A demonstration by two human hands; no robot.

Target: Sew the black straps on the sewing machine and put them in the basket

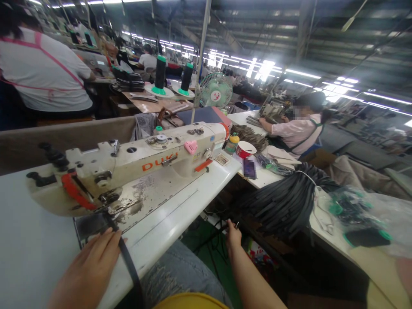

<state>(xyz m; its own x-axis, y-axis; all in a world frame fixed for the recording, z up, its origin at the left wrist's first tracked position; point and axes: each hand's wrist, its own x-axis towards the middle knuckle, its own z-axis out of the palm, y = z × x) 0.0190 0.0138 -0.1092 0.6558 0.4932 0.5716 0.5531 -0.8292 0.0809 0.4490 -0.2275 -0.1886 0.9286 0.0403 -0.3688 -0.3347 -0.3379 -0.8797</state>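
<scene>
My left hand [92, 264] lies flat on the white table of a sewing machine [154, 171], fingers stretched out just in front of the needle area. A narrow black strap [128, 262] runs from under the machine's head, past my fingertips, and over the table's front edge. Whether the fingers press on the strap is hard to tell. Lower and to the right, past the table edge, my right hand [234, 236] is closed. A small metallic tip [237, 224] shows at its fingers, but the rest of that object is hidden.
A thick bundle of black strips [283, 201] hangs over the side table on the right. A red bowl [246, 149], a yellow-capped bottle [232, 143] and plastic-bagged spools [350, 206] stand nearby. A fan [215, 91] is behind the machine. A co-worker [298, 126] sits across.
</scene>
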